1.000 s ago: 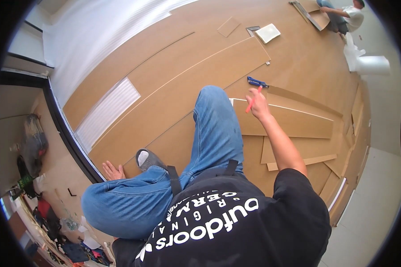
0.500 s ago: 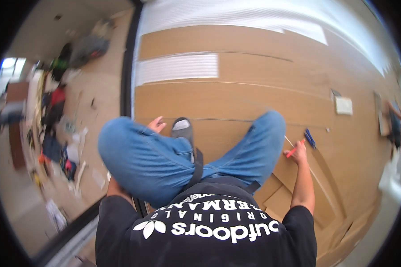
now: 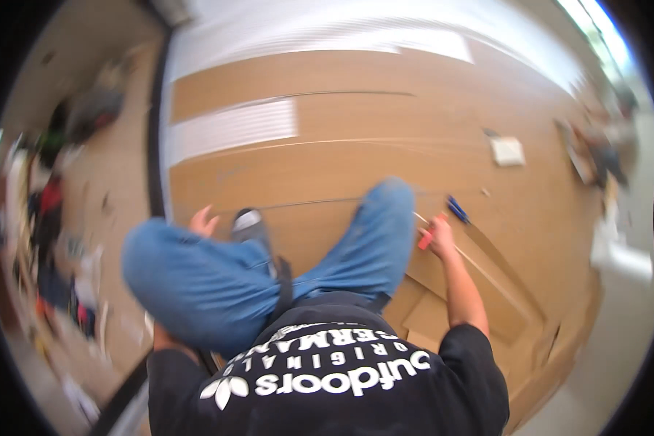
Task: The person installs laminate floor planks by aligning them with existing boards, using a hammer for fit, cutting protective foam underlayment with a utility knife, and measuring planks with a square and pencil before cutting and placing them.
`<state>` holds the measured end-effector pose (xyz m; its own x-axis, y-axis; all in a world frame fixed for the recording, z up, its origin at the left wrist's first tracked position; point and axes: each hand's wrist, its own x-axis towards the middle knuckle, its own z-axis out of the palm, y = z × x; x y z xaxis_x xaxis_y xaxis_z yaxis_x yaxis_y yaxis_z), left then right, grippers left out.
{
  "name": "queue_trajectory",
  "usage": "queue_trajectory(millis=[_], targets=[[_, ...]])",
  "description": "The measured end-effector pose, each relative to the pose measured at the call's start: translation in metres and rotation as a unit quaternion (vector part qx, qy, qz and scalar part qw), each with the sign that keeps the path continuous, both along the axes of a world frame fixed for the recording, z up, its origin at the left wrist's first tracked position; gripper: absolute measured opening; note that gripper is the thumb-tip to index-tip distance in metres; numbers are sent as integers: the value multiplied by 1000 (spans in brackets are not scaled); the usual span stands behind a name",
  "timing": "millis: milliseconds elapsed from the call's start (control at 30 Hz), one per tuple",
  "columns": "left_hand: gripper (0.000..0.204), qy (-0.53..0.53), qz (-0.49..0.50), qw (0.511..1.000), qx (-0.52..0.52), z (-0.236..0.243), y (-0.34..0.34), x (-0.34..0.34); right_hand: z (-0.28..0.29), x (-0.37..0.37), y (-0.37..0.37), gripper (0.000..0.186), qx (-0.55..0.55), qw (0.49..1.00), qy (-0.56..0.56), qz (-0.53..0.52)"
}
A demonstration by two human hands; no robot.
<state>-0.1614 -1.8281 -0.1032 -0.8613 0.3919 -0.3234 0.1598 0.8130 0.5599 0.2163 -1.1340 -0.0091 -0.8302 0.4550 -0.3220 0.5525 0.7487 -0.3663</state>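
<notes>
My right hand (image 3: 443, 238) is closed around a slim red tool (image 3: 426, 240), held low over the brown cardboard sheet (image 3: 341, 168) beside my right knee. Motion blur hides what kind of tool it is. Just beyond that hand, a blue-handled tool (image 3: 458, 209) that looks like pliers lies on the cardboard. My left hand (image 3: 205, 221) reaches out past my left knee, fingers apart and nothing in them, close to the cardboard. My left forearm is mostly hidden by the bent leg. A grey slipper (image 3: 250, 224) on my foot shows beside this hand.
Cut cardboard strips (image 3: 498, 272) lie to the right of my leg. A small white block (image 3: 507, 151) rests farther off. White ribbed sheeting (image 3: 232, 129) shows between cardboard pieces. A dark frame edge (image 3: 157, 145) runs along the left, with clutter (image 3: 54, 283) on the floor beyond.
The whole view has swung, so the scene sits farther left in it. More of my left hand's spread fingers shows. My right hand keeps the red tool near the blue one.
</notes>
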Motion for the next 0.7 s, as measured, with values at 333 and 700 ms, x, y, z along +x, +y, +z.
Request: queue_trajectory(millis=[333, 700], targets=[[71, 34, 63, 987, -146, -17, -42, -99, 16, 20, 31, 32, 37, 960, 106, -256], [84, -44, 73, 945, -316, 17, -19, -68, -25, -39, 226, 42, 141, 929, 62, -337]])
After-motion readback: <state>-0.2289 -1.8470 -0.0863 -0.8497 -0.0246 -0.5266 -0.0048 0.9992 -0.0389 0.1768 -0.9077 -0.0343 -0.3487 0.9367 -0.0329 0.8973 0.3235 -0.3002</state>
